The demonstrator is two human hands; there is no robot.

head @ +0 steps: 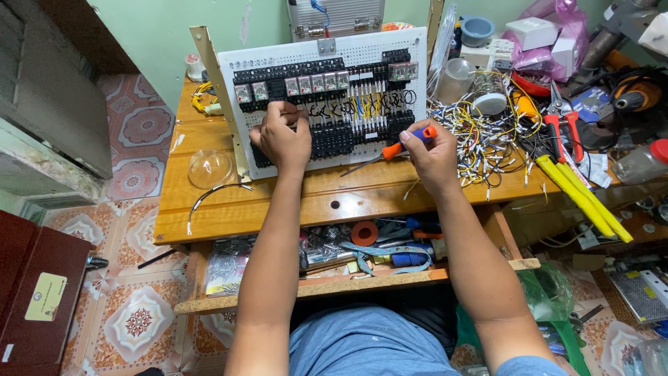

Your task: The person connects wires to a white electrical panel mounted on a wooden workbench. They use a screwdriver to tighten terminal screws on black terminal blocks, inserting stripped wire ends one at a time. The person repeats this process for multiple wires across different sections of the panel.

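A white perforated panel [362, 50] leans upright on the wooden desk [229, 209]. It carries rows of relays and black terminal blocks with many thin wires. My left hand [282, 139] presses against the black blocks on the panel's left part, fingers curled as if pinching something small that I cannot make out. My right hand [431, 154] is closed around an orange-and-blue screwdriver [393, 150]. The screwdriver's tip points down-left just in front of the panel's lower edge.
A tangle of loose wires [480, 136] lies right of the panel, with red cutters [565, 125] and yellow-handled long tools [577, 191] beyond. A clear plastic dome [209, 167] sits on the left. An open drawer [348, 247] below holds tape and parts.
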